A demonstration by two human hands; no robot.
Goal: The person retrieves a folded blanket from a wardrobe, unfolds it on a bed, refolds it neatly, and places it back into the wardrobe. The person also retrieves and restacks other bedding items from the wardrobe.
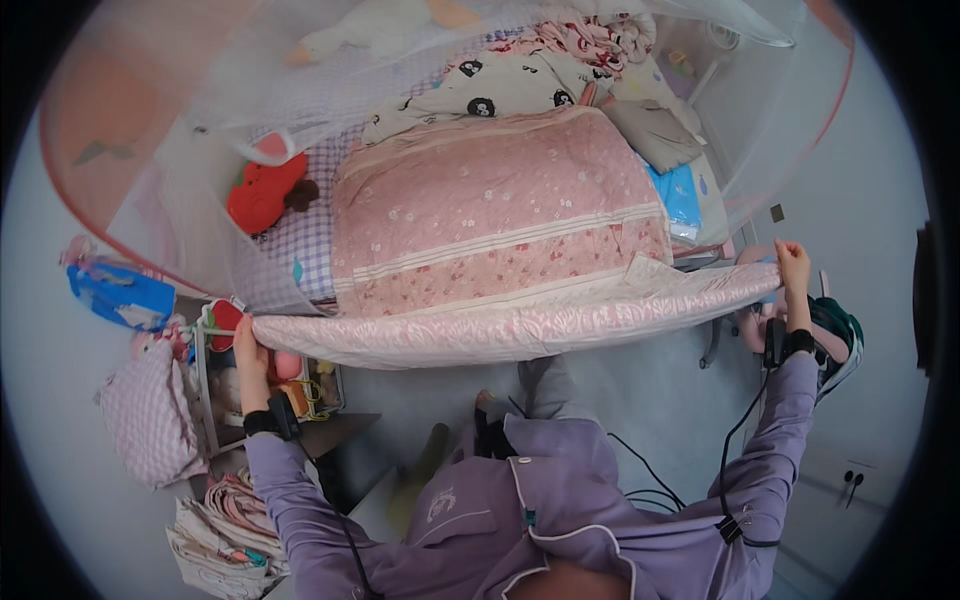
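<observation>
While one end is grasped by the left hand (250, 350) at centre left, the pale pink cloth (510, 338) is stretched across mid-frame, its other end pinched by the right hand (793, 265).

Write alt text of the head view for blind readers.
A person's left hand and right hand hold a pink patterned cloth stretched wide between them beside a bed. On the bed lie a pink floral cover and a red soft toy.

Head-worn fisheye, looking down
From just above the wearer's chest (590, 480), it faces across the bed (320, 225) from its near edge.
</observation>
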